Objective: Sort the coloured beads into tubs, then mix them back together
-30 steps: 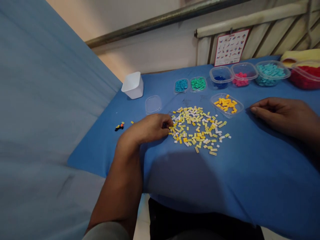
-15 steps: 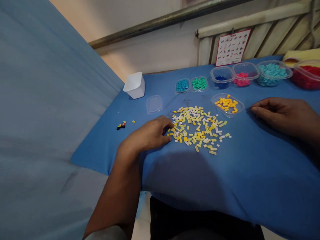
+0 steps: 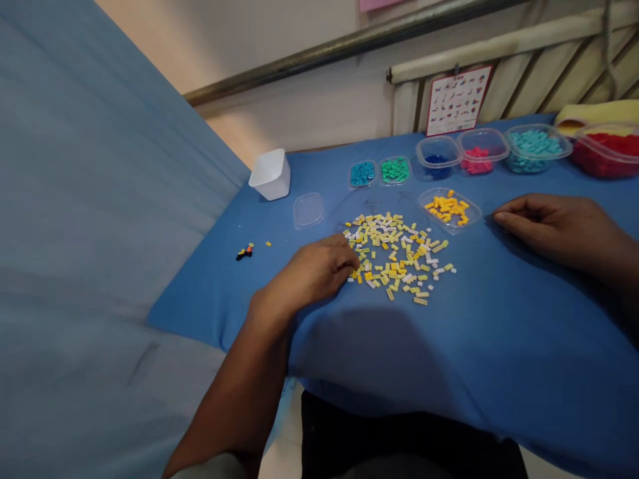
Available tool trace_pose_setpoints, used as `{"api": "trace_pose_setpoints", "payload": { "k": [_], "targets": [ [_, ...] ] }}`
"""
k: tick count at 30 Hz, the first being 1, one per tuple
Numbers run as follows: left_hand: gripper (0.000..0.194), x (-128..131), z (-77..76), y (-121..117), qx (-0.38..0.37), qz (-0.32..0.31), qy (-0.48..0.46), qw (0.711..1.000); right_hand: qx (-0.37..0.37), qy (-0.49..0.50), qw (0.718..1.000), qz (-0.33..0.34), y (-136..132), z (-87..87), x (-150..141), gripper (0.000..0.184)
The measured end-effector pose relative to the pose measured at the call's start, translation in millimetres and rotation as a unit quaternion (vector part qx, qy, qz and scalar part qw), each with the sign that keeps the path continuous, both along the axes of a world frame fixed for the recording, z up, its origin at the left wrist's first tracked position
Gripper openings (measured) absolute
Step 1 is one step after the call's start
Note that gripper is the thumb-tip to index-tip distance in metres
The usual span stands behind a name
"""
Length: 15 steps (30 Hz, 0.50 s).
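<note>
Bricks (image 3: 394, 267), pale yellow and white with some orange ones among them, lie loosely scattered on the blue cloth (image 3: 499, 346) in front of you, between your two hands and closer to your left. At the far left of the cloth sits a small cluster of dark pieces (image 3: 244, 253), with one lone yellow brick (image 3: 268, 243) just beside it and a white tub (image 3: 271, 174) behind. A flat clear lid (image 3: 308, 211) lies between that tub and the scatter.

Your left hand (image 3: 322, 266) comes next, knuckles up, its curled fingertips at the scatter's left edge. You have the bricks to the right of those fingers, the nearest at or under the tips; whether the fingers are pinching one, I cannot tell. The oblong bricks point every which way, so they share no common long axis, and the ones under your fingers are hidden.

Beyond the scatter are blue bricks (image 3: 362, 174) and, right of them, green bricks (image 3: 395, 170). Further right, a clear tray (image 3: 475, 211) of orange bricks (image 3: 446, 207) stands between the scatter and your right hand (image 3: 554, 226). That hand rests on its side, thumb and forefinger together at the tips, with nothing showing between them, well apart from the loose bricks.
</note>
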<state>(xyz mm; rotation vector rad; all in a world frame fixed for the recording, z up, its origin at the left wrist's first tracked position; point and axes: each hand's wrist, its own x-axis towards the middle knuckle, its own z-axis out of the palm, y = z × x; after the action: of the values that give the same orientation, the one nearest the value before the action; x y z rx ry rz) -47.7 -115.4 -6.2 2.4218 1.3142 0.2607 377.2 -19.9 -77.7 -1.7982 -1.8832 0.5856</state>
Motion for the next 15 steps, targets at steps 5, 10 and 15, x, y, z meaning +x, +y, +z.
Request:
{"api": "trace_pose_setpoints", "payload": {
  "k": [5, 10, 15],
  "targets": [
    [0.022, 5, 3.0, 6, -0.024, -0.010, 0.063, 0.998, 0.012, 0.030, 0.999, 0.022, 0, -7.3, 5, 0.042],
    [0.022, 10, 11.2, 17, -0.052, 0.010, 0.139, 0.989, 0.007, 0.031, 0.999, 0.017, -1, -4.7, 4, 0.043],
    [0.019, 17, 18.2, 19, -0.039, 0.002, 0.188, 0.981, 0.006, 0.043, 0.999, 0.019, -1, -3.0, 1, 0.049]
  ]
}}
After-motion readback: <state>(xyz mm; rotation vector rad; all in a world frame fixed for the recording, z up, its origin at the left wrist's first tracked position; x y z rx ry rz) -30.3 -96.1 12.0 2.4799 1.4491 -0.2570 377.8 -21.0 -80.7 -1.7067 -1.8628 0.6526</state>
